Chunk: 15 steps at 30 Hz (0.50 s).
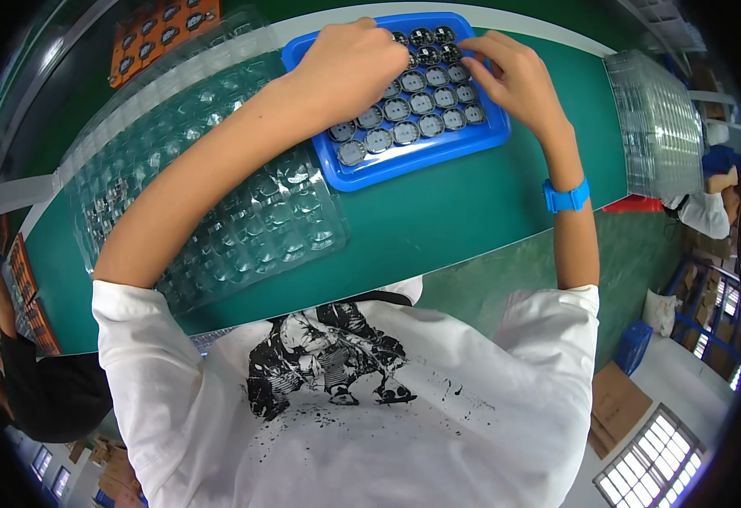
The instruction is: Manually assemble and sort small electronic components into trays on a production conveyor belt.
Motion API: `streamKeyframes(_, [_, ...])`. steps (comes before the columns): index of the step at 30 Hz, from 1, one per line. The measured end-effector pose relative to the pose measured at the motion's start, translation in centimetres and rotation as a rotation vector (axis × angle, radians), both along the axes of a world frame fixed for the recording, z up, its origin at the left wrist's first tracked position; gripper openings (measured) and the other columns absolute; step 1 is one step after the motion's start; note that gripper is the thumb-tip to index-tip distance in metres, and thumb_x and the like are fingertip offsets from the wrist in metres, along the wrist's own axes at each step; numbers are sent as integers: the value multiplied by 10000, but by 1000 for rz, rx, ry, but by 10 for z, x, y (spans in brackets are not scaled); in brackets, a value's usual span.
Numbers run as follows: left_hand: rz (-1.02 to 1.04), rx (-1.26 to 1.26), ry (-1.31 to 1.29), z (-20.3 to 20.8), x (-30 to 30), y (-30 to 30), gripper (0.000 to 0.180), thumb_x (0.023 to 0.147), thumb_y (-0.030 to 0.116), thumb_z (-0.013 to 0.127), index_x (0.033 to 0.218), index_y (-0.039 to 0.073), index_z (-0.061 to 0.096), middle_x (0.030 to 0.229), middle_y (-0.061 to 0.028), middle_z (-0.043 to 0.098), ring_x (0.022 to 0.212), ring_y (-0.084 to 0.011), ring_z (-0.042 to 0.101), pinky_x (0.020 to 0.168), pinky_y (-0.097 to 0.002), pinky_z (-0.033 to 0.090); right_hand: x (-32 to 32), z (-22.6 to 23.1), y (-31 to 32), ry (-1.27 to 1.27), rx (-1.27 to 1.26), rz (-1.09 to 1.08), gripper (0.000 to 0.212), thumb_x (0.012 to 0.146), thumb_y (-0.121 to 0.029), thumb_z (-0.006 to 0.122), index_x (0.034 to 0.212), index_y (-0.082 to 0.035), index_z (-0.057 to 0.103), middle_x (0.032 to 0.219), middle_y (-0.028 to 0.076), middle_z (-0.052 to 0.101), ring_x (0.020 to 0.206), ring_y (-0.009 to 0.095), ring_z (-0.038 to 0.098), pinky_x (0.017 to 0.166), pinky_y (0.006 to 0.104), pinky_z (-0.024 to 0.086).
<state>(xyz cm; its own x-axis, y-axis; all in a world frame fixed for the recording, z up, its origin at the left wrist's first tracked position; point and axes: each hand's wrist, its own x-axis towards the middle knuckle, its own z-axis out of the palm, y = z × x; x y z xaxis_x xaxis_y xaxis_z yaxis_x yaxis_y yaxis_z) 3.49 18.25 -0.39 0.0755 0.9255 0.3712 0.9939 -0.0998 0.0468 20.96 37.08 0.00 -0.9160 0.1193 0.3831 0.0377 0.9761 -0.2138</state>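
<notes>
The left hand [358, 68] curls, its grip hidden and impossible to tell, while the right hand [514, 80] parts thumb from fingers, round parts [421, 103] lying between them in a blue tray [421, 172], clear moulded trays [290, 224] leftward, a clear stack [663, 127] farther right.

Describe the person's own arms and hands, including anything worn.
Loose, short white sleeves leave both forearms bare. The left hand and right hand wear no gloves. A bright blue band circles the right wrist; none shows on the left.
</notes>
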Motion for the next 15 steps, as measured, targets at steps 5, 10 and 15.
streamKeyframes(5, [76,-20,-4,0,7,0,78,681,43,682,752,45,711,779,-153,697,832,-327,676,649,-425,573,-4,-2,-2,-10,-7,19,160,853,-84,680,1009,-45,688,830,95,617,655,253,589,601,355,474])
streamKeyframes(10, [102,-15,-52,-6,5,-1,77,674,72,692,741,42,715,766,-171,692,801,-344,681,642,-434,572,-11,-5,-3,-58,-2,35,107,838,-8,640,939,1,676,866,143,623,774,348,631,677,404,495])
streamKeyframes(15, [111,73,-208,10,-4,-9,200,724,202,683,714,3,693,717,-200,670,729,-364,693,612,-447,558,-12,4,-3,-71,-53,26,100,831,21,635,926,20,666,863,149,622,745,327,626,662,384,493])
